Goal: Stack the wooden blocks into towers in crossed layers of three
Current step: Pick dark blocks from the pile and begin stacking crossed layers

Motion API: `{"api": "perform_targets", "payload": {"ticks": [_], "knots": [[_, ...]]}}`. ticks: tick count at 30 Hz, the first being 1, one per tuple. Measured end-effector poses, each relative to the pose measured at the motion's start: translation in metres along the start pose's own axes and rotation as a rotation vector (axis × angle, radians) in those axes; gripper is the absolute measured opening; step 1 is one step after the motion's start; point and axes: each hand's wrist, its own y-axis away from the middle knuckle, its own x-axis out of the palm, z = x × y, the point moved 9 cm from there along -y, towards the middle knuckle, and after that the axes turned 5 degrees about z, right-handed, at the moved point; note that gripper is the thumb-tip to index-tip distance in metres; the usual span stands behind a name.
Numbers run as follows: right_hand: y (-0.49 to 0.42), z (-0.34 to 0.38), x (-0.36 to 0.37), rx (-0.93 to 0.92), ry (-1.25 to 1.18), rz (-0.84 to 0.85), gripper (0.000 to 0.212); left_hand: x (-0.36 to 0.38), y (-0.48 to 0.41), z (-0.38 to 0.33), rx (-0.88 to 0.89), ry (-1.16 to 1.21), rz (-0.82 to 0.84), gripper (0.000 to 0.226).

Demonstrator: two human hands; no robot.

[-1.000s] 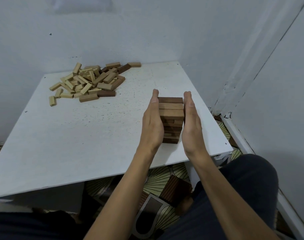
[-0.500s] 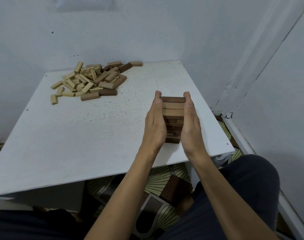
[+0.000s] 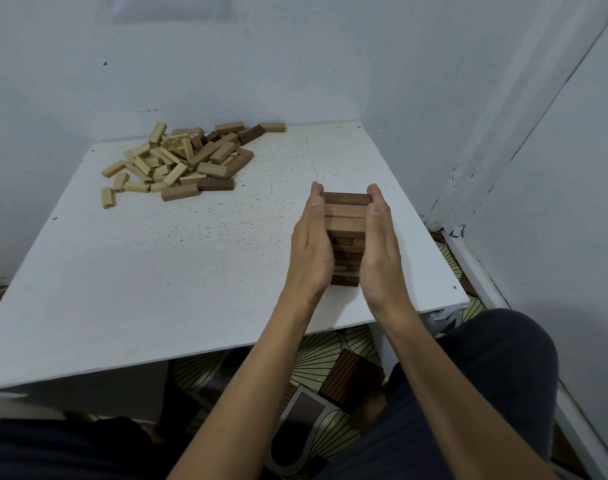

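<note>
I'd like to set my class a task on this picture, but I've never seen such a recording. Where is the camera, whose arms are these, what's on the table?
No machine here: a person wears a camera on the head, so you look forward and down along their own bare arms. The left hand and right hand stand flat, fingers straight, against opposite sides of a small tower of wooden blocks near the front right corner of the white table. Nothing is lifted; the palms seem to be squaring the tower up. A pile of loose blocks, pale and dark, lies at the far left of the table.
</note>
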Motion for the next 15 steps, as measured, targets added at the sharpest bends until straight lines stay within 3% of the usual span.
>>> {"api": "perform_targets", "payload": {"ticks": [15], "knots": [[0.0009, -0.0103, -0.0051, 0.024, -0.036, -0.049, 0.067, -0.0012, 0.0019, 0.0102, -0.031, 0.046, 0.009, 0.054]]}}
